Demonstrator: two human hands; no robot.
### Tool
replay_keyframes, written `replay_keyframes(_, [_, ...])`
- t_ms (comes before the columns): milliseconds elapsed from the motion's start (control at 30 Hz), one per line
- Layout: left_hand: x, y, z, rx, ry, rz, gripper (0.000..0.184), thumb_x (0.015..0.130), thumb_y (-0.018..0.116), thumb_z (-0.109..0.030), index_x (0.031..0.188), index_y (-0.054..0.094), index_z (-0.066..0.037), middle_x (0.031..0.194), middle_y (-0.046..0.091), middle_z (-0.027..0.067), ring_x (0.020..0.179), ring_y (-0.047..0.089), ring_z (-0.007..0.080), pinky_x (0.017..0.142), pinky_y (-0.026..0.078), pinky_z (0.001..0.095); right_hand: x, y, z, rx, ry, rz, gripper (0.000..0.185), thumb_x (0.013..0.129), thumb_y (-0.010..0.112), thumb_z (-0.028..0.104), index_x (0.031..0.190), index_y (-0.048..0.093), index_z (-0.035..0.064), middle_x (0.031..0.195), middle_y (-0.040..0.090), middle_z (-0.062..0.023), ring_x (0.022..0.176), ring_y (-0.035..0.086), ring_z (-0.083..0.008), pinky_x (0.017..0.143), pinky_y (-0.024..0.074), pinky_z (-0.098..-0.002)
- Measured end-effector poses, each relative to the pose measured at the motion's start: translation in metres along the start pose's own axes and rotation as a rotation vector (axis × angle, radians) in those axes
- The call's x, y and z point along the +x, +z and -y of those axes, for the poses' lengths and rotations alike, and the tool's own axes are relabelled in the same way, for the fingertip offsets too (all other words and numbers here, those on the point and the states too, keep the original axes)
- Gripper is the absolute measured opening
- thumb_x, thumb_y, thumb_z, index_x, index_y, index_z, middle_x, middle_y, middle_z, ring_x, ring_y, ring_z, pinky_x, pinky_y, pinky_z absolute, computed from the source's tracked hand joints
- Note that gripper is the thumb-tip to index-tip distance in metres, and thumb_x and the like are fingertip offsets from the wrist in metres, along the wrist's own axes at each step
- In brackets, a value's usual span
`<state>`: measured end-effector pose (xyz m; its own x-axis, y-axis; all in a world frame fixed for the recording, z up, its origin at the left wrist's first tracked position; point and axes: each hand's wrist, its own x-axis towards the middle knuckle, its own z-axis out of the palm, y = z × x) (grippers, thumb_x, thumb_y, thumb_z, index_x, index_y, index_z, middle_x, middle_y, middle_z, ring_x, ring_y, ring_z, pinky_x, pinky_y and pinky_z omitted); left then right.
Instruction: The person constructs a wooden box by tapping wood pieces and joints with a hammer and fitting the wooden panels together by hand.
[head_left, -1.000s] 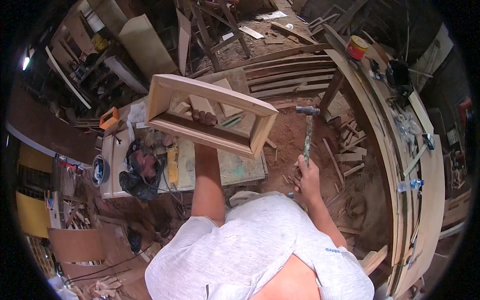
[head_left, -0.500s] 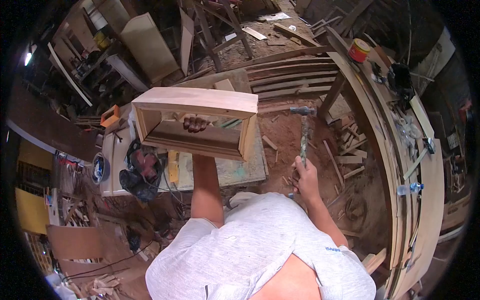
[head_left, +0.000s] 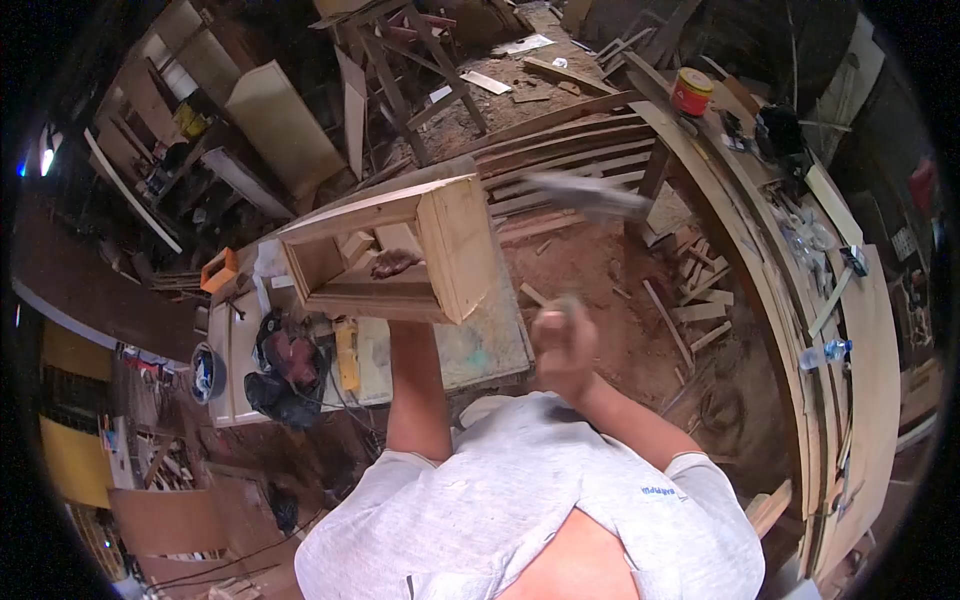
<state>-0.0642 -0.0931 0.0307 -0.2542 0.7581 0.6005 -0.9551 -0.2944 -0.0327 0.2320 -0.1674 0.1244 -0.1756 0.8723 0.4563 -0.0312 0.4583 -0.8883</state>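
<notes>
A rectangular wooden frame (head_left: 455, 250) with deep sides is held up over the workbench, its right end turned toward the camera. My left hand (head_left: 396, 263) shows through the frame's opening, its fingers curled on the lower rail. To the right, my right hand (head_left: 566, 340) is closed around the hammer's handle. The hammer (head_left: 590, 194) is smeared by motion; its head is raised beyond my hand, right of the frame, and does not touch it. Most of the handle is lost in the blur.
The workbench (head_left: 490, 345) lies below the frame, with a dark plastic bag (head_left: 285, 385) and a yellow tool (head_left: 347, 355) on its left. Long boards curve along the right, bearing a red tin (head_left: 692, 91) and a plastic bottle (head_left: 825, 354). Wood offcuts (head_left: 703, 300) litter the floor.
The wooden frame has turned, bringing its right end toward the camera. My right hand has moved left with the hammer, which has swung and tilted. My left hand still holds the frame.
</notes>
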Motion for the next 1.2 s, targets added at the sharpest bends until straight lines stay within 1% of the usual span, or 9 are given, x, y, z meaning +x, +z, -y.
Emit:
replay_keyframes(67, [0.001,-0.002,0.007,-0.005,0.007,0.000,0.025,0.110,0.055,-0.031,0.099,0.072,-0.016,0.095,0.071,-0.0006,0.099,0.067,0.0174,0.097,0.056,0.0448,0.003,-0.001,0.006,-0.117,0.096,0.156,0.031,0.106,0.067,0.027,0.110,0.058,-0.0031,0.074,0.056,-0.0217,0.062,0.062,-0.0264,0.059,0.0481,-0.0401])
replay_keyframes(300, [0.011,-0.009,0.005,-0.003,0.023,0.022,0.025,0.110,0.055,-0.032,0.100,0.072,-0.015,0.095,0.071,-0.0001,0.099,0.067,0.0174,0.096,0.056,0.0444,-0.007,0.000,0.002,0.238,0.169,-0.030,0.034,0.106,0.065,0.028,0.118,0.059,-0.0037,0.078,0.064,-0.0296,0.077,0.065,-0.0527,0.061,0.0503,-0.0488])
replay_keyframes(600, [0.016,-0.018,0.006,-0.023,0.040,0.020,0.025,0.110,0.055,-0.032,0.102,0.072,-0.015,0.095,0.071,0.0006,0.099,0.068,0.0175,0.095,0.056,0.0439,0.010,-0.006,0.017,-0.062,0.222,0.174,0.040,0.109,0.061,0.039,0.113,0.061,-0.0011,0.079,0.065,-0.0244,0.074,0.069,-0.0451,0.064,0.0503,-0.0474])
replay_keyframes(733, [0.016,-0.019,-0.001,-0.022,0.056,0.030,0.025,0.110,0.056,-0.032,0.102,0.072,-0.014,0.095,0.071,0.0009,0.099,0.068,0.0175,0.095,0.056,0.0436,0.012,-0.023,0.009,0.271,0.260,0.031,0.041,0.112,0.056,0.046,0.102,0.062,0.0066,0.068,0.053,0.0006,0.058,0.050,-0.0100,0.054,0.0403,-0.0304])
replay_keyframes(833, [0.017,-0.022,-0.003,-0.022,0.061,0.030,0.025,0.110,0.056,-0.032,0.103,0.072,-0.014,0.095,0.072,0.0011,0.099,0.068,0.0175,0.094,0.057,0.0435,0.013,-0.009,0.024,0.587,0.280,-0.189,0.042,0.112,0.056,0.048,0.102,0.063,0.0075,0.068,0.055,0.0021,0.056,0.047,-0.0083,0.053,0.0372,-0.0271])
replay_keyframes(967, [0.019,-0.024,0.004,-0.036,0.059,0.024,0.025,0.110,0.056,-0.032,0.103,0.072,-0.014,0.096,0.072,0.0014,0.098,0.068,0.0176,0.094,0.057,0.0432,0.022,-0.002,0.025,-0.085,0.072,0.057,0.039,0.114,0.053,0.040,0.091,0.055,0.0088,0.066,0.048,0.0055,0.055,0.043,-0.0091,0.052,0.0370,-0.0289])
replay_keyframes(1000, [0.020,-0.024,0.003,-0.032,0.062,0.025,0.026,0.110,0.056,-0.032,0.103,0.072,-0.014,0.096,0.072,0.0015,0.098,0.068,0.0176,0.094,0.057,0.0432,0.019,-0.011,0.021,-0.100,0.151,0.101,0.043,0.112,0.056,0.047,0.102,0.060,0.0046,0.074,0.058,-0.0059,0.064,0.054,-0.0137,0.057,0.0458,-0.0345])
replay_keyframes(1133, [0.016,-0.022,0.001,-0.030,0.086,0.030,0.026,0.110,0.056,-0.032,0.104,0.072,-0.013,0.096,0.072,0.0018,0.098,0.068,0.0176,0.093,0.057,0.0430,0.013,-0.007,0.018,0.353,0.223,-0.169,0.045,0.112,0.057,0.045,0.101,0.059,0.0014,0.072,0.058,-0.0071,0.063,0.047,-0.0132,0.058,0.0435,-0.0336])
replay_keyframes(1200, [0.016,-0.024,0.004,-0.034,0.088,0.021,0.026,0.110,0.056,-0.033,0.104,0.072,-0.013,0.096,0.072,0.0019,0.098,0.069,0.0176,0.093,0.057,0.0429,0.014,-0.002,0.019,-0.009,0.133,-0.003,0.043,0.111,0.059,0.042,0.100,0.056,0.0004,0.069,0.053,-0.0097,0.060,0.051,-0.0160,0.056,0.0432,-0.0388])
